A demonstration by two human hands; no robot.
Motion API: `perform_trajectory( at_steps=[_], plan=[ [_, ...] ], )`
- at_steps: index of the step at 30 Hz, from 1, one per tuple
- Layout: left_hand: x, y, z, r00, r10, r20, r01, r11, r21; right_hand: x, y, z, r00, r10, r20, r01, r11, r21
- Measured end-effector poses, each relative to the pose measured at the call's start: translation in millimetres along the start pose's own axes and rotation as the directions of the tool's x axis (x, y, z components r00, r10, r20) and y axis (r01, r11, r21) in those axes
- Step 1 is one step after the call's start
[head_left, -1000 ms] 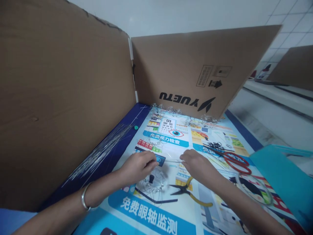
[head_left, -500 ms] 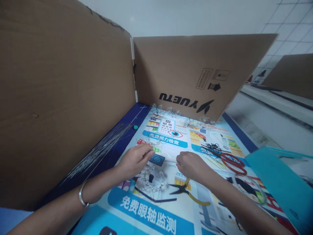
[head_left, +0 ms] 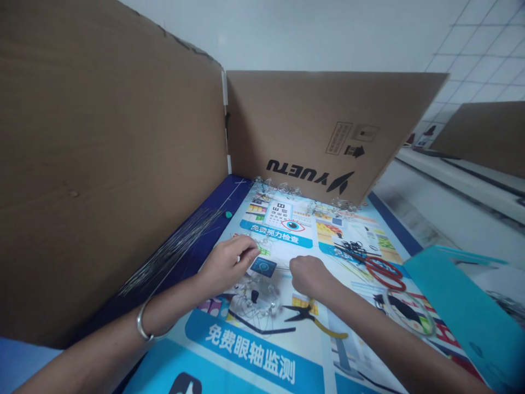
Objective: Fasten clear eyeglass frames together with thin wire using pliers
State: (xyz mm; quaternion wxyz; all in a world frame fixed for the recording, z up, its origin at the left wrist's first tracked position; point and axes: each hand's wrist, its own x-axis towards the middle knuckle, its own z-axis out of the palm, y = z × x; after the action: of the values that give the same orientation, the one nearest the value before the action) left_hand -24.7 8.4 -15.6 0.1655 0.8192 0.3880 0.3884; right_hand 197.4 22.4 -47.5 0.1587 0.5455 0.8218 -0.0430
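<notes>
My left hand (head_left: 227, 262), a silver bangle on its wrist, hovers over the printed sheet with thumb and fingertips pinched together; whatever is between them is too fine to make out. My right hand (head_left: 310, 276) is closed in a fist a short way to the right, knuckles up, its fingertips hidden. A thin pale strand (head_left: 283, 267) shows at its left side; I cannot tell whether it is held or lies on the sheet. Below the hands lies a ring-shaped bundle of clear beads on wire (head_left: 258, 298). Yellow-handled pliers (head_left: 314, 317) rest partly beneath my right forearm.
Straight thin wires (head_left: 176, 246) lie along the left cardboard panel (head_left: 102, 164). Clear beaded pieces (head_left: 279, 187) line the back panel (head_left: 328, 109). Red-handled scissors (head_left: 385, 272), black loops (head_left: 356, 247), a clear ring-shaped coil (head_left: 410, 314) and a turquoise box (head_left: 459, 295) are at right.
My hands have shifted slightly left in view, my left hand also up and away from the beaded bundle. The camera view has turned slightly. The pliers and scissors stay put on the sheet.
</notes>
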Motion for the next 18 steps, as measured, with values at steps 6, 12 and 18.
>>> perform_trajectory(
  at_steps=[6,12,18],
  plan=[
    [0,-3,-1.0,0.997,0.065,0.042,-0.067,0.996,0.052,-13,13,-1,0.997,0.058,-0.056,-0.053,0.994,0.091],
    [8,8,5.8,0.968,0.179,0.178,-0.220,0.943,0.250,-25,14,-8,0.980,-0.055,-0.190,0.103,0.962,0.252],
    [19,32,12.1,0.865,0.314,0.392,-0.482,0.736,0.475,-38,7,-28,0.934,-0.150,-0.324,0.264,0.901,0.343]
  ],
)
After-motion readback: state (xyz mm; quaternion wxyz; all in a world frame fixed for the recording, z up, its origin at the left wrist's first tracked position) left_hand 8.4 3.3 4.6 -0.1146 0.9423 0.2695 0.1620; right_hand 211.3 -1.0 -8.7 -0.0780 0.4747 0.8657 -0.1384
